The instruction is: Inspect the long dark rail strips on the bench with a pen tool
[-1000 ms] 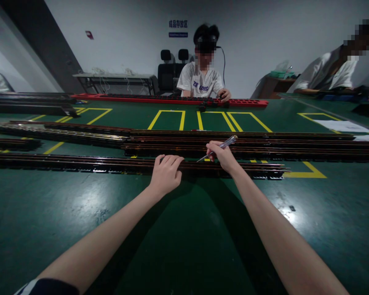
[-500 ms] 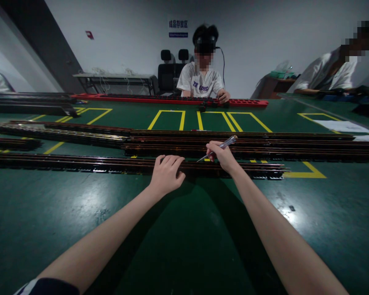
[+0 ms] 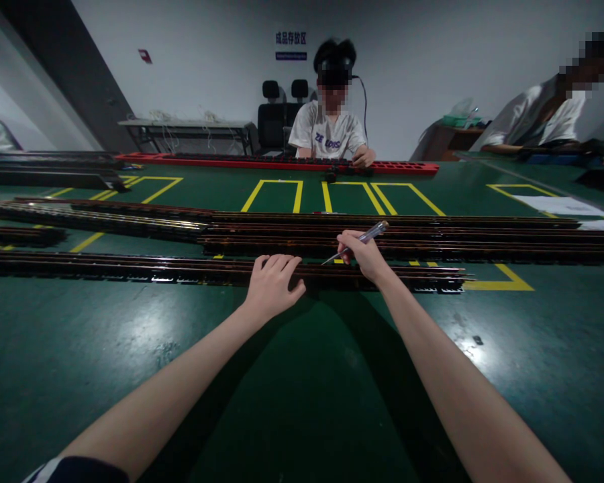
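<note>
A bundle of long dark strips (image 3: 131, 268) lies across the green table in front of me. My left hand (image 3: 274, 285) rests over this bundle, palm down, its fingers over the strips and the thumb held apart. Between thumb and fingers, my right hand (image 3: 361, 253) grips a screwdriver (image 3: 373, 233) with a translucent handle and a thin metal shaft. The shaft slants down to the left, and its tip is at the strips, just right of my left hand. Whether the tip touches them I cannot tell.
Behind the front bundle lies a wider stack of long dark strips (image 3: 483, 235). Yellow tape outlines (image 3: 252, 194) mark the green table (image 3: 302, 402). A long red rack (image 3: 407, 168) stands at the far edge, where a co-worker (image 3: 327, 131) sits. Papers (image 3: 564, 206) lie at right.
My left thumb has shifted very slightly to the right. The screwdriver and my right hand stay almost exactly where they were.
</note>
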`<state>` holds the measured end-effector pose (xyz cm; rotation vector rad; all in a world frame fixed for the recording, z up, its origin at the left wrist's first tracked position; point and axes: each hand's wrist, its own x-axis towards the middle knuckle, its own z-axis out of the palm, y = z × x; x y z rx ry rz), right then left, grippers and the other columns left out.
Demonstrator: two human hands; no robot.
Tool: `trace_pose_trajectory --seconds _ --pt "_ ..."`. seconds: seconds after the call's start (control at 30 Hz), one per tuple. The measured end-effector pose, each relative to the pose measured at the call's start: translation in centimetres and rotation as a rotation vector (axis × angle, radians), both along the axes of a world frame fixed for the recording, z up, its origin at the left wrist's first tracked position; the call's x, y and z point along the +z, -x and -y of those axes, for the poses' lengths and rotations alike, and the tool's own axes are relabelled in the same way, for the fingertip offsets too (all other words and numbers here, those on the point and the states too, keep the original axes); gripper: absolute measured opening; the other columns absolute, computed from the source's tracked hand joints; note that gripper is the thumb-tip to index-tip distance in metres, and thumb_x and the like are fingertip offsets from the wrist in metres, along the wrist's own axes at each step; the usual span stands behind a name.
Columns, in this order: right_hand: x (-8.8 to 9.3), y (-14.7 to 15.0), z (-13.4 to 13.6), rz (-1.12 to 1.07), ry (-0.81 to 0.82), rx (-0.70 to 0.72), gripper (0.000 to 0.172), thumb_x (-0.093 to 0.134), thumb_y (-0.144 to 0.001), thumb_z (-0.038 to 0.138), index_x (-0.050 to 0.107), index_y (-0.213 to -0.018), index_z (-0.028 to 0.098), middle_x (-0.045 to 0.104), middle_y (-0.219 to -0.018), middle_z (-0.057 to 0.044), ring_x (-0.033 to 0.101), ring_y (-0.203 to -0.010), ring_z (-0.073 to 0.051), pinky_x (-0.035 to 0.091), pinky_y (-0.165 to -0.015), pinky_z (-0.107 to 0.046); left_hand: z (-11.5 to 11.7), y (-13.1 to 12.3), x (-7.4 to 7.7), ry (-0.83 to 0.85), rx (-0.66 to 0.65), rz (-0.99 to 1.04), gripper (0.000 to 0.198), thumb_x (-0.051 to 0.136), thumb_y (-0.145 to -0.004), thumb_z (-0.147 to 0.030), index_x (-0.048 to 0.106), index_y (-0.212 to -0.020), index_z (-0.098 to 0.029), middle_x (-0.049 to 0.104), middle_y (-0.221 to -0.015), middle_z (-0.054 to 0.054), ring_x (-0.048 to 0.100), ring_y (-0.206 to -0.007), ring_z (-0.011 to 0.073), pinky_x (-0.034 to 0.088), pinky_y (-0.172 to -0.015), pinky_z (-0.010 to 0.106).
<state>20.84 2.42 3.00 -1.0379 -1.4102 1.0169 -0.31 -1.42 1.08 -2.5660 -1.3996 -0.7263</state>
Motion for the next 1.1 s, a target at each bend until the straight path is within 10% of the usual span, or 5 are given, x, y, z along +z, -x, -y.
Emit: trace_pose_trajectory --seconds 1.1 --pt "-0.09 0.0 -0.12 -0.009 0.001 -0.003 0.031 0.061 -0.074 0.035 0.053 -0.049 0.018 0.046 -0.044 0.003 0.041 -0.04 -0.007 0.032 -0.039 -0.021 -0.07 -0.01 -0.2 -0.05 0.012 -0.041 0.036 0.048 -0.087 -0.032 0.062 -0.113 -0.012 0.069 -0.112 0.011 0.062 -0.103 0.0273 0.042 -0.092 0.046"
